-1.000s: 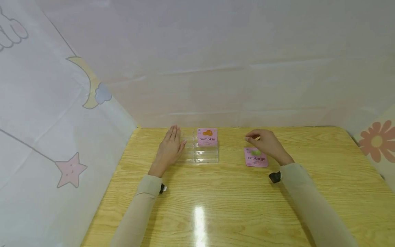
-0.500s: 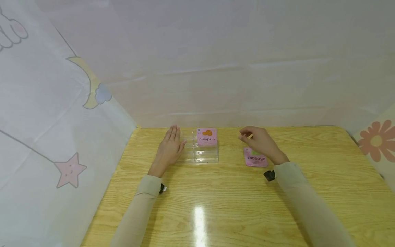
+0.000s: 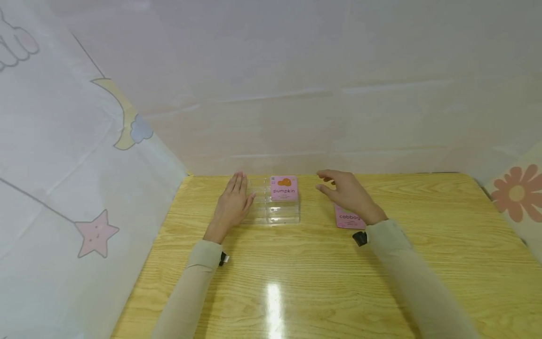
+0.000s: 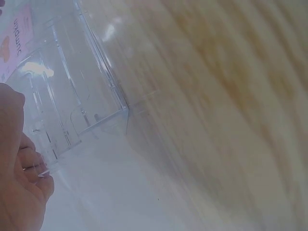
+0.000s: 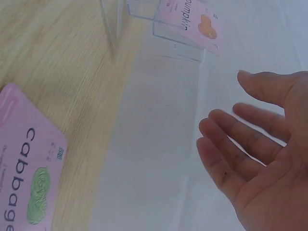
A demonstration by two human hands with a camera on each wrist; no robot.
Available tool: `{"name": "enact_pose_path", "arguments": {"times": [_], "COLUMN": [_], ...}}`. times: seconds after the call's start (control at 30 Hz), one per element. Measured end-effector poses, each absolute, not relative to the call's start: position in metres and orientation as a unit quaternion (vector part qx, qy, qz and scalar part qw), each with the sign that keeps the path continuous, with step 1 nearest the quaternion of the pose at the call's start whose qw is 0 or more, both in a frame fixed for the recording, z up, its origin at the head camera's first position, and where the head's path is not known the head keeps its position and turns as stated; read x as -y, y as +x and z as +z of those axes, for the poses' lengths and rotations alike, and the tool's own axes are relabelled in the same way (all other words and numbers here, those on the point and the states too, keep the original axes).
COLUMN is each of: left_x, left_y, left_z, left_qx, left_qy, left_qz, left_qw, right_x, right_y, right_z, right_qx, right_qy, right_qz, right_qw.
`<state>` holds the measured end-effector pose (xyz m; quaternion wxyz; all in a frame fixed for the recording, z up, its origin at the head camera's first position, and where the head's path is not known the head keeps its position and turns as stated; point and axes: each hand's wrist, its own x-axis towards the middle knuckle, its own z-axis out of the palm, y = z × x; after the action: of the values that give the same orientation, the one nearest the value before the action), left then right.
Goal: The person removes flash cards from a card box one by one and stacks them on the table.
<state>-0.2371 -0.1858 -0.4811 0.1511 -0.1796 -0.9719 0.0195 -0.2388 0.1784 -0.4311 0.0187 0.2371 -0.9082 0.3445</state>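
A clear acrylic stepped holder (image 3: 277,207) stands at the back of the wooden table (image 3: 296,282). A pink "pumpkin" card (image 3: 284,188) stands upright in its rear slot, also seen in the right wrist view as the pumpkin card (image 5: 195,21). My left hand (image 3: 234,203) rests flat with straight fingers against the holder's left side (image 4: 72,110). My right hand (image 3: 340,190) hovers empty with its fingers relaxed, between the holder and a pink "cabbage" card (image 3: 348,219) lying flat on the table. The right wrist view shows the open palm (image 5: 262,149) and the cabbage card (image 5: 26,178).
White sheeting walls the table in at the back and on both sides, with a moon and star print on the left (image 3: 98,233) and a flower print on the right (image 3: 516,193). The wooden tabletop stretches toward me in front.
My right hand has moved left from over the cabbage card toward the holder, and its fingers have spread from a pinch to relaxed. The left hand has not moved.
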Motion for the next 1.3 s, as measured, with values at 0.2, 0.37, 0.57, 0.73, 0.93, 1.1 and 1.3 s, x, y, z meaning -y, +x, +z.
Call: {"name": "enact_pose_path", "arguments": {"times": [0.2, 0.37, 0.57, 0.73, 0.93, 1.1, 1.3], "left_x": [0.185, 0.186, 0.186, 0.185, 0.186, 0.186, 0.185], "left_y": [-0.238, -0.239, -0.238, -0.238, -0.239, -0.239, -0.238], "left_z": [-0.481, -0.482, -0.480, -0.480, -0.480, -0.481, -0.481], "left_qx": [0.973, 0.972, 0.971, 0.971, 0.971, 0.972, 0.973], "left_qy": [-0.178, -0.178, -0.181, -0.182, -0.182, -0.179, -0.178], "left_qz": [0.025, 0.029, 0.018, 0.013, 0.015, 0.010, 0.005], "left_qw": [0.147, 0.152, 0.155, 0.152, 0.152, 0.153, 0.145], "right_x": [-0.168, -0.157, -0.143, -0.133, -0.120, -0.112, -0.101], "right_y": [-0.239, -0.241, -0.240, -0.239, -0.242, -0.245, -0.249], "right_z": [-0.425, -0.420, -0.416, -0.414, -0.419, -0.423, -0.426], "right_qx": [0.903, 0.907, 0.911, 0.907, 0.909, 0.912, 0.915], "right_qy": [0.248, 0.253, 0.260, 0.274, 0.284, 0.296, 0.307], "right_qz": [0.349, 0.336, 0.319, 0.319, 0.302, 0.278, 0.252], "right_qw": [0.033, 0.037, 0.032, 0.024, 0.037, 0.058, 0.069]}}
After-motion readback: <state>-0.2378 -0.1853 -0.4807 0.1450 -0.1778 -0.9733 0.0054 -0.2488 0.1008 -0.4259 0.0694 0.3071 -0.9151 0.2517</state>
